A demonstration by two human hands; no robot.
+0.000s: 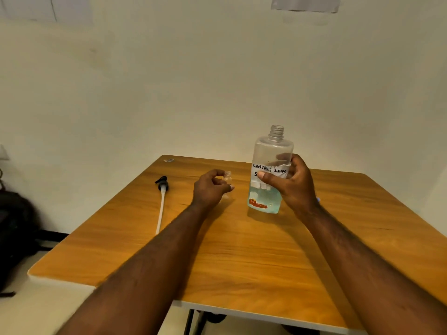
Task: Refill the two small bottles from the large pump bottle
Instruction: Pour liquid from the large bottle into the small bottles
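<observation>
The large clear bottle (271, 151) stands upright near the table's far side, its neck uncapped, with a handwritten white label and pale liquid low inside. My right hand (290, 184) wraps around its middle. Just left of it my left hand (210, 188) pinches a tiny clear bottle (227, 177), upright and uncapped, close above the tabletop. The pump head (162, 183), black on top with a long white dip tube, lies flat on the table to the left. I see only one small bottle.
The wooden table (242, 250) has a white edge and stands against a pale wall. A dark bag (17, 228) sits on the floor at the left. A small bluish object peeks out behind my right wrist.
</observation>
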